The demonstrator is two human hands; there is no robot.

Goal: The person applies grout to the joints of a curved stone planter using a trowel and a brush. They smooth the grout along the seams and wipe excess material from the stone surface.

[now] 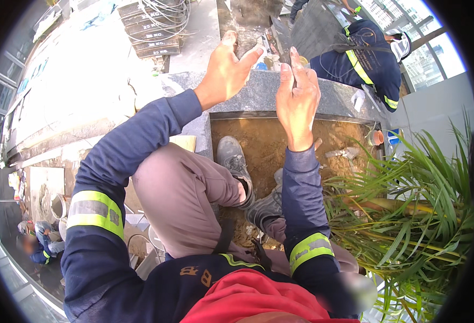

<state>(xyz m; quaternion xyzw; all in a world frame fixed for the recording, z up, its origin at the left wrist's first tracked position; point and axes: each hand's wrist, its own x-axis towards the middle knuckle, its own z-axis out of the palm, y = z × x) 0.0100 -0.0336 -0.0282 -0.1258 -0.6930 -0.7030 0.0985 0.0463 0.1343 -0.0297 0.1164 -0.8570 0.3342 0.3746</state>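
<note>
My left hand (226, 70) is raised over the grey stone ledge (258, 91), fingers apart, with nothing visible in it. To its right my right hand (299, 99) is held up too, its fingers stretched out and pointing away from me, and I see nothing in it. A gap separates the two hands. Below them lies a planter bed of brown soil (253, 129), edged by the ledge. My shoes (231, 156) stand on this soil.
A leafy palm (404, 210) fills the right side. Near it are an orange-brown pot (376, 138) and a blue-and-white can (394, 135). A co-worker (363, 59) bends beyond the ledge. Stacked bags (145, 37) bear coiled cable (167, 21). Another person (46, 242) sits far left.
</note>
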